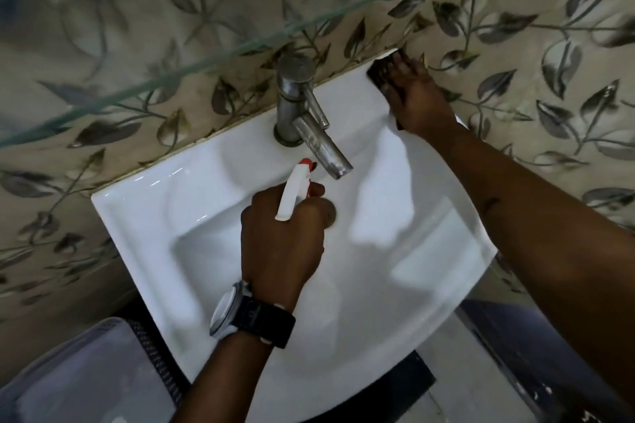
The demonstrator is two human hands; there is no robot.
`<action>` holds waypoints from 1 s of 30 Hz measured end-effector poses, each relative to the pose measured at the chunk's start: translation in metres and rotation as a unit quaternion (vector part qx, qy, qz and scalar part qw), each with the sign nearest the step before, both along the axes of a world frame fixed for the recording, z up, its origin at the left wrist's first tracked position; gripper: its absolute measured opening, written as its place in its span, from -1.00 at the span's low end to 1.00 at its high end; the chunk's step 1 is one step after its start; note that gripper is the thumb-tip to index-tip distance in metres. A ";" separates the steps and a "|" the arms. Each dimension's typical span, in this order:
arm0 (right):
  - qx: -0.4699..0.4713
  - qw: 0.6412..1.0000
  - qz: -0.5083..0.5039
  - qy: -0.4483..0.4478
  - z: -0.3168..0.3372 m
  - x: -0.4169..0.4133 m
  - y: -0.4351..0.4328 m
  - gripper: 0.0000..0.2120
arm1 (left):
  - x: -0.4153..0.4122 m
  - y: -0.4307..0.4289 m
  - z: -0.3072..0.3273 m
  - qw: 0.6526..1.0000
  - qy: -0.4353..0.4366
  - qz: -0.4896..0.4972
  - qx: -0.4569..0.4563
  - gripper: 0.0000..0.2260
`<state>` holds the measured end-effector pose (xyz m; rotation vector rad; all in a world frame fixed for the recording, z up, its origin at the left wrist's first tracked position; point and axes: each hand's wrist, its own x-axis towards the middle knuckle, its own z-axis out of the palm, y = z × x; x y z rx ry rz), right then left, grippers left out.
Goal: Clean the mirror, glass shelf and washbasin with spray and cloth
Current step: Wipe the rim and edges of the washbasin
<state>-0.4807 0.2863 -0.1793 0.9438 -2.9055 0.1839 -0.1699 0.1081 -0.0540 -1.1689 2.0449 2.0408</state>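
Observation:
A white washbasin (192,216) fills the middle of the head view, fixed against a leaf-patterned tiled wall. My left hand (281,237), with a black wristwatch, hangs over the bowl and grips a white spray bottle (293,192) with a red nozzle pointing toward the tap. My right hand (417,96) presses a dark cloth (379,74) flat on the basin's back right corner, next to the wall. The edge of the glass shelf (213,58) runs diagonally above the basin. No mirror is in view.
A steel tap (302,113) with a lever stands at the back middle of the basin, its spout reaching over the bowl. A pale plastic-covered object (79,378) sits at the lower left. Dark floor and fittings show below the basin at the right.

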 end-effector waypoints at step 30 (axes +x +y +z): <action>-0.099 0.958 -0.164 -0.213 0.080 0.184 0.135 -0.62 | 0.070 0.070 -0.011 0.965 -0.003 -0.235 -0.113 -0.65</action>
